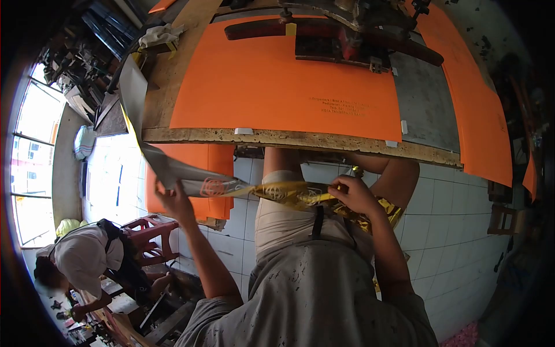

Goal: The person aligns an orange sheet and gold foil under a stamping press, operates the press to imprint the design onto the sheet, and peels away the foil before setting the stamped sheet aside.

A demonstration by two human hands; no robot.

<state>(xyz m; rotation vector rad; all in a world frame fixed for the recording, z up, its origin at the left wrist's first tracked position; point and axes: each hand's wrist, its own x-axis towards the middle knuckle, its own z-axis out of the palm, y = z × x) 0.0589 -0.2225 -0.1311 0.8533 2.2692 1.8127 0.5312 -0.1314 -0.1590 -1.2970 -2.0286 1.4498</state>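
Observation:
A long strip of gold stamping foil (283,193) stretches across my lap, with round emblem shapes and lettering left in it. My left hand (177,203) is closed on the foil's silvery end, where it hangs down from the left side of the table. At the other end, my right hand (354,194) pinches the gold part between thumb and fingers. More crumpled foil (378,211) lies by my right forearm. Just beyond my hands, an orange sheet (248,87) with small printed text lies on the worktable, above the strip.
A dark metal press (347,43) stands over the far part of the wooden table (347,146). Orange sheets (480,115) hang at the right, and others (217,162) sit below the table edge. At lower left, another person (87,260) bends over work near a red stool (153,237).

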